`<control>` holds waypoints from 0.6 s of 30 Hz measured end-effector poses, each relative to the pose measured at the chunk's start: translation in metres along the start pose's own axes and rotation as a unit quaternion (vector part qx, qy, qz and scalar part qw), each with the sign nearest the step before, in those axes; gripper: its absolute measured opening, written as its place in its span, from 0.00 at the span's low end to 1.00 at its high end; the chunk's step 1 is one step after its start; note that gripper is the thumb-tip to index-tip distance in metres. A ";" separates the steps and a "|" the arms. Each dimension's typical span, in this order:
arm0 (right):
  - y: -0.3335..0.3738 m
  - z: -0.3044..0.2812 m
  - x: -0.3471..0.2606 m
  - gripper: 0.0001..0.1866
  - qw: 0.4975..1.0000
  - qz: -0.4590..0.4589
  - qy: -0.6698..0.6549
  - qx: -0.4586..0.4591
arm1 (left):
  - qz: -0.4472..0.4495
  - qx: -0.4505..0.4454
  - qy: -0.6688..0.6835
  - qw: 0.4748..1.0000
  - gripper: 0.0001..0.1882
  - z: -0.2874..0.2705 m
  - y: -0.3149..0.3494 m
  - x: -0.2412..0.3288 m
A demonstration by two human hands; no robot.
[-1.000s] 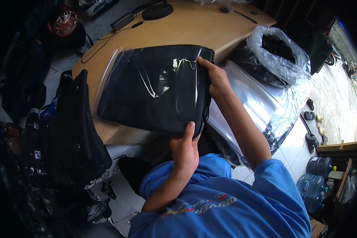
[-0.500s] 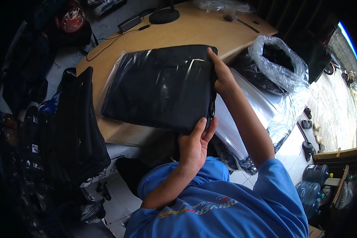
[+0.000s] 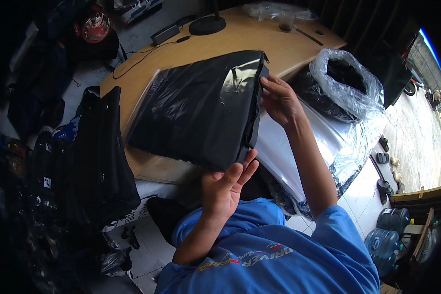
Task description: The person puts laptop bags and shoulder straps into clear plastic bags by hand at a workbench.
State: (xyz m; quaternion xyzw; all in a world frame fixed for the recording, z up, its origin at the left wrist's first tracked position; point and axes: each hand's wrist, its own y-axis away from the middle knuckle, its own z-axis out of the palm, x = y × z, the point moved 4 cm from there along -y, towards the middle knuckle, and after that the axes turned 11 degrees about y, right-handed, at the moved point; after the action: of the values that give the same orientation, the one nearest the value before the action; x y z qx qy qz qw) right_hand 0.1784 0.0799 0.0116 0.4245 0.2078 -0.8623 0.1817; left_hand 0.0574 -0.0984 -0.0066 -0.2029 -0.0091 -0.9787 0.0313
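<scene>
A flat black bag point(image 3: 191, 108) in a clear plastic sleeve lies tilted over the desk, its right edge with a zip and straps raised toward me. At that edge, my right hand point(image 3: 281, 100) is closed, fingertips and thumb gripping near the far corner. Below the near right corner, my left hand point(image 3: 223, 188) has its thumb and fingers spread, touching or just under the edge. Part of its fingers is hidden behind the bag. Loose clear plastic point(image 3: 152, 90) sticks out past the bag's left side.
The wooden desk point(image 3: 259, 36) carries a lamp base point(image 3: 207, 25), a black adapter point(image 3: 165, 34) and a cup point(image 3: 286, 22). To the right are clear plastic sleeves point(image 3: 284, 147) and an open plastic sack point(image 3: 348, 83). Black bags point(image 3: 100, 147) stand at left; water jugs point(image 3: 384, 242) sit lower right.
The bag's right edge has tilted up, showing its side. My right hand has moved down along that edge. My left hand has shifted left and down, its thumb off the bag's top face.
</scene>
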 end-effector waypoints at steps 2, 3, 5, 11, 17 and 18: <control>-0.006 0.010 -0.002 0.19 1.000 0.004 0.014 0.014 | 0.037 -0.025 -0.119 0.992 0.14 0.004 0.003 0.018; -0.010 0.018 -0.003 0.19 0.999 0.000 0.022 0.026 | 0.053 -0.024 -0.128 0.990 0.15 0.000 0.002 0.028; -0.017 0.033 -0.001 0.17 0.999 0.002 0.026 0.036 | 0.107 -0.026 -0.175 0.978 0.14 0.003 0.004 0.047; -0.033 0.070 -0.010 0.13 0.998 -0.023 0.010 0.059 | 0.261 0.071 -0.410 0.871 0.07 0.015 0.010 0.094; -0.053 0.104 -0.033 0.10 0.995 -0.087 0.021 0.047 | 0.504 0.058 -0.590 0.627 0.13 0.059 0.019 0.138; -0.056 0.109 -0.037 0.11 0.994 -0.103 0.014 0.030 | 0.531 0.051 -0.612 0.583 0.13 0.068 0.019 0.144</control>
State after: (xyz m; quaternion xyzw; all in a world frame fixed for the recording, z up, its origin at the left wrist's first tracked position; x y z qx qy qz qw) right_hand 0.1001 0.0767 0.1134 0.4178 0.2270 -0.8764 0.0767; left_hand -0.0464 -0.1232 0.1128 -0.7209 0.0332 -0.4292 0.5432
